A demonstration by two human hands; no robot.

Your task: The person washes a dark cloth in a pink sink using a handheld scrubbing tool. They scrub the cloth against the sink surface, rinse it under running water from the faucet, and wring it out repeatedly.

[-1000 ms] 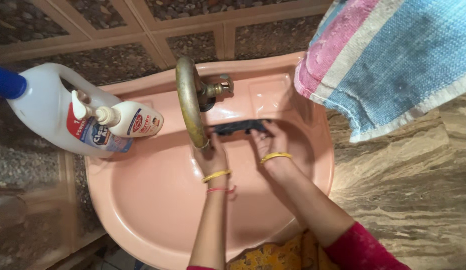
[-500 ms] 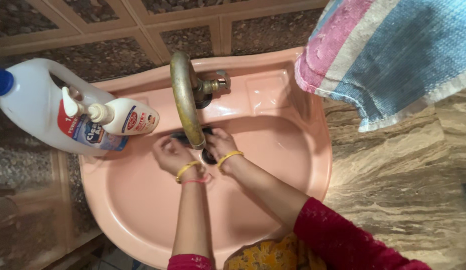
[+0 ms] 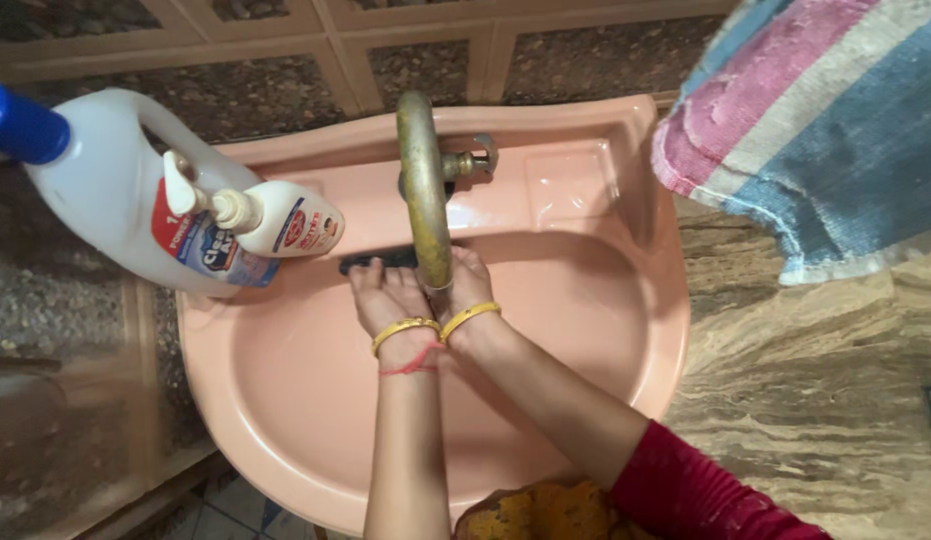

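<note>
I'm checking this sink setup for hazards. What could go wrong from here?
The pump bottle lies tilted on the basin rim, leaning against the big white jug; a nudge could roll it into the bowl. The left hand and right hand work a dark object close under the brass tap, so knuckles may knock the spout.

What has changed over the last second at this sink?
Both hands, left hand and right hand, slid the dark object from right of the brass tap to beneath it, its end now poking out leftward. The pink sink, jug and pump bottle stayed put.
</note>
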